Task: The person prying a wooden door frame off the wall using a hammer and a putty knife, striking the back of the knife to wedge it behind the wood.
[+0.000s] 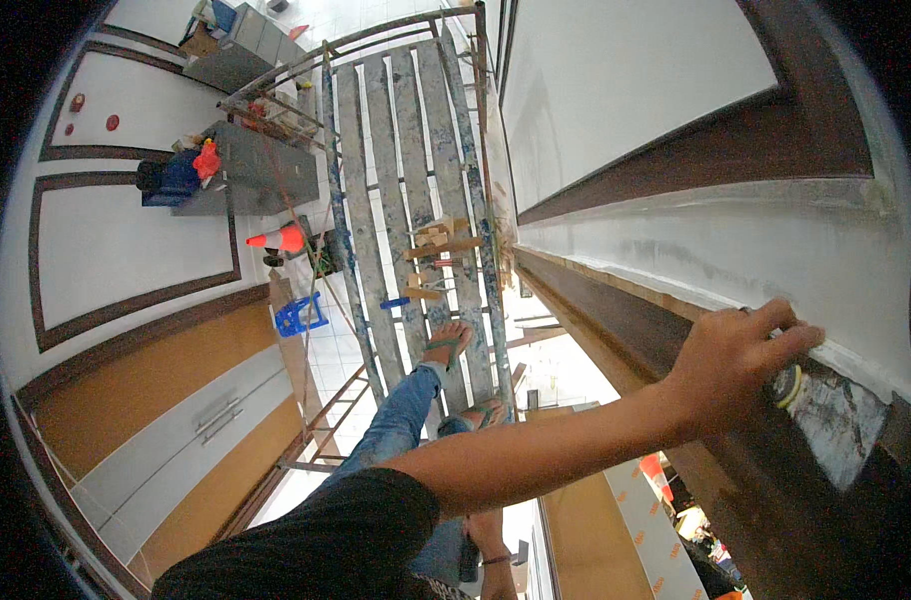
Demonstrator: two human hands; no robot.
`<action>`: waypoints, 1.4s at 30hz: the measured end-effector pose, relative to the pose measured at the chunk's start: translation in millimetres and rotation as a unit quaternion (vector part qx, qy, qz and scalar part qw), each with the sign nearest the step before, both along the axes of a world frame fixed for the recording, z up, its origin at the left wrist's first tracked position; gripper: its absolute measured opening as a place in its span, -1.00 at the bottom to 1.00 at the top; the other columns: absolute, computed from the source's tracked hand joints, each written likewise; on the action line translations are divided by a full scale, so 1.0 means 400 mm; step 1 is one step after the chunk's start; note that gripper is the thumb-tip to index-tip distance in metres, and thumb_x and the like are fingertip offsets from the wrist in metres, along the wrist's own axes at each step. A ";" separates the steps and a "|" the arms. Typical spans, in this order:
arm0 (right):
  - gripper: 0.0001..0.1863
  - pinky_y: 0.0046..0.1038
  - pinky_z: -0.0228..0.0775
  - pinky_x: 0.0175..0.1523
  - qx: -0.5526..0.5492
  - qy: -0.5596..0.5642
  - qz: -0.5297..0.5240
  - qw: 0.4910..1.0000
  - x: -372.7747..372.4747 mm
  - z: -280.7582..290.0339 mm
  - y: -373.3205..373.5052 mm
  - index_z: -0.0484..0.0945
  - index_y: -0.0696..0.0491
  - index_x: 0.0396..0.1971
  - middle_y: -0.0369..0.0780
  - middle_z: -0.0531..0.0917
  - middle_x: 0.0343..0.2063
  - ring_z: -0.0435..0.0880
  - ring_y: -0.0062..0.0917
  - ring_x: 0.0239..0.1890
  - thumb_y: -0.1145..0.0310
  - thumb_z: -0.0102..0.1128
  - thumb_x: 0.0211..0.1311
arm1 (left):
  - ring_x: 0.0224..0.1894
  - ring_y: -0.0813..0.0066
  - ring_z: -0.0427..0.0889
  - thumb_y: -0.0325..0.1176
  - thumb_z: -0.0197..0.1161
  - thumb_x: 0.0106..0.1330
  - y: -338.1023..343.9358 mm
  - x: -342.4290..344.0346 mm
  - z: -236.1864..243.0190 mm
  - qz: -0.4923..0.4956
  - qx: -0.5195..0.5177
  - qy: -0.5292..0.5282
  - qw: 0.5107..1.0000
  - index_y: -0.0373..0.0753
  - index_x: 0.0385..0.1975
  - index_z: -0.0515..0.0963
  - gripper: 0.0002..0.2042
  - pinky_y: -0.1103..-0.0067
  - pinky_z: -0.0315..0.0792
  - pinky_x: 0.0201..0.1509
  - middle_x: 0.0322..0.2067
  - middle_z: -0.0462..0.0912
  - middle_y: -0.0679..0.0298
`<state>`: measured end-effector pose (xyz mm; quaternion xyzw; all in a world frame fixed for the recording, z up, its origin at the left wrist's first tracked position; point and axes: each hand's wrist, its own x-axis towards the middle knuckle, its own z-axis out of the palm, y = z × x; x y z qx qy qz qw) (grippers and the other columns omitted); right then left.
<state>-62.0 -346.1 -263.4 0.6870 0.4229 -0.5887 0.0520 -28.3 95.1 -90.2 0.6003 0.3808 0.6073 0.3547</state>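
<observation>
My left hand [736, 365] grips a putty knife [836, 425] with a yellow-ringed handle and a wide, smeared blade, at a white-coated ledge [646, 290] along the right wall. My left arm crosses the view. My right hand [484, 530] hangs low beside my leg near a dark object, its fingers mostly hidden. My sandalled feet [446, 342] stand on a paint-spattered slatted scaffold platform [381, 150]. Wooden blocks [438, 238], small tools and a blue bar [394, 302] lie on the slats ahead of my feet.
Rusty scaffold rails [406, 30] edge the platform. Below on the tiled floor are grey cabinets [266, 170], an orange cone [276, 239] and a blue stool [301, 315]. A white wall panel [636, 100] rises at right. More clutter and another cone [658, 478] show at lower right.
</observation>
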 end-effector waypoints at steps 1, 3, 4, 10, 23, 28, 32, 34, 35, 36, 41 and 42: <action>-0.63 -0.32 0.34 -0.32 0.013 -0.002 -0.005 1.000 0.000 0.009 0.011 0.22 0.12 -0.14 -0.12 0.32 -0.42 0.41 -0.34 -0.43 0.12 -0.03 0.31 | -0.52 0.23 0.53 -0.44 0.15 -0.02 -0.001 0.003 -0.001 0.005 0.005 -0.012 1.000 -0.11 -0.20 0.50 -0.69 0.36 0.43 -0.48 -0.36 0.45 0.21; -0.64 -0.32 0.35 -0.37 0.037 -0.005 -0.017 0.999 -0.001 0.025 0.017 0.25 0.12 -0.20 -0.13 0.35 -0.50 0.42 -0.36 -0.50 0.10 -0.03 0.30 | -0.52 0.22 0.53 -0.44 0.15 -0.02 0.000 0.009 -0.012 0.010 0.012 -0.028 1.000 -0.11 -0.20 0.50 -0.69 0.36 0.43 -0.48 -0.36 0.45 0.21; -0.64 -0.32 0.35 -0.40 0.060 -0.006 -0.020 0.998 0.000 0.030 0.028 0.26 0.12 -0.22 -0.14 0.36 -0.55 0.43 -0.36 -0.54 0.10 -0.02 0.30 | -0.51 0.20 0.54 -0.44 0.16 -0.05 0.004 0.011 -0.020 0.016 0.018 -0.027 0.999 -0.11 -0.20 0.51 -0.67 0.35 0.43 -0.47 -0.36 0.46 0.20; -0.68 -0.39 0.33 -0.57 -0.012 0.039 -0.075 0.996 0.059 0.000 0.012 0.35 0.13 -0.27 -0.22 0.45 -0.67 0.46 -0.47 -0.69 0.14 0.02 0.29 | -0.43 0.15 0.60 -0.41 0.23 -0.11 0.035 -0.013 -0.023 0.028 0.074 0.029 0.996 -0.11 -0.29 0.60 -0.71 0.37 0.49 -0.42 -0.41 0.54 0.17; -0.58 -0.42 0.48 -0.32 0.026 0.056 -0.179 0.982 0.209 -0.191 0.096 0.41 0.13 -0.15 -0.18 0.65 -0.53 0.63 -0.45 -0.51 0.11 0.17 0.15 | -0.31 0.18 0.63 -0.37 0.40 -0.06 -0.004 -0.015 0.011 0.038 0.107 0.060 0.992 -0.31 -0.23 0.59 -0.65 0.43 0.47 -0.22 -0.33 0.61 0.09; -0.62 -0.43 0.46 -0.39 0.277 0.022 -0.157 0.948 0.264 -0.089 0.288 0.37 0.14 -0.07 -0.20 0.65 -0.56 0.63 -0.49 -0.54 0.20 0.10 0.24 | -0.32 0.14 0.63 -0.23 0.41 0.02 0.000 -0.007 -0.020 0.043 0.165 0.036 0.985 -0.38 -0.26 0.58 -0.63 0.44 0.44 -0.21 -0.35 0.62 0.05; -0.75 -0.41 0.44 -0.42 0.483 0.088 -0.151 0.858 0.390 -0.082 0.401 0.45 0.10 -0.17 -0.15 0.63 -0.56 0.64 -0.38 -0.51 0.30 0.12 0.22 | -0.37 0.05 0.60 -0.16 0.37 0.07 0.009 0.009 -0.010 0.078 0.219 0.027 0.972 -0.41 -0.32 0.58 -0.62 0.40 0.42 -0.28 -0.44 0.59 -0.02; -0.79 -0.39 0.45 -0.41 0.637 -0.060 -0.065 0.766 0.431 -0.021 0.462 0.45 0.08 -0.19 -0.11 0.62 -0.53 0.64 -0.27 -0.48 0.35 0.11 0.22 | -0.40 0.01 0.57 -0.09 0.35 0.09 0.018 0.011 -0.014 0.068 0.165 0.057 0.982 -0.40 -0.43 0.57 -0.60 0.36 0.39 -0.32 -0.51 0.55 -0.04; -0.79 -0.36 0.46 -0.38 0.681 -0.032 -0.063 0.729 0.433 0.019 0.497 0.44 0.09 -0.19 -0.10 0.62 -0.50 0.64 -0.24 -0.46 0.36 0.11 0.22 | -0.51 0.28 0.57 -0.17 0.34 0.11 0.032 0.011 -0.021 0.103 0.181 0.102 0.973 -0.33 -0.46 0.56 -0.71 0.40 0.40 -0.41 -0.59 0.58 0.07; -0.79 -0.34 0.47 -0.35 0.722 -0.008 -0.060 0.689 0.441 0.063 0.530 0.43 0.11 -0.19 -0.08 0.62 -0.47 0.64 -0.20 -0.44 0.37 0.10 0.23 | -0.51 0.28 0.57 -0.17 0.34 0.11 0.038 0.021 -0.023 0.101 0.186 0.104 0.972 -0.33 -0.46 0.56 -0.71 0.40 0.40 -0.41 -0.59 0.58 0.07; -0.79 -0.51 0.38 -0.36 0.738 0.032 -0.123 0.663 0.427 0.148 0.573 0.41 0.19 -0.18 -0.21 0.63 -0.48 0.54 -0.57 -0.50 0.38 0.04 0.28 | -0.52 0.15 0.56 -0.21 0.22 0.19 0.056 0.027 -0.042 0.139 0.186 0.125 0.965 -0.35 -0.44 0.51 -0.73 0.29 0.39 -0.41 -0.60 0.55 -0.02; -0.75 -0.52 0.38 -0.36 0.727 0.038 -0.154 0.668 0.427 0.137 0.560 0.38 0.19 -0.13 -0.20 0.65 -0.45 0.55 -0.56 -0.49 0.37 0.05 0.28 | -0.37 -0.03 0.57 -0.10 0.30 0.12 0.047 0.034 -0.050 0.147 0.150 0.101 0.973 -0.41 -0.46 0.52 -0.61 0.24 0.38 -0.28 -0.49 0.55 -0.12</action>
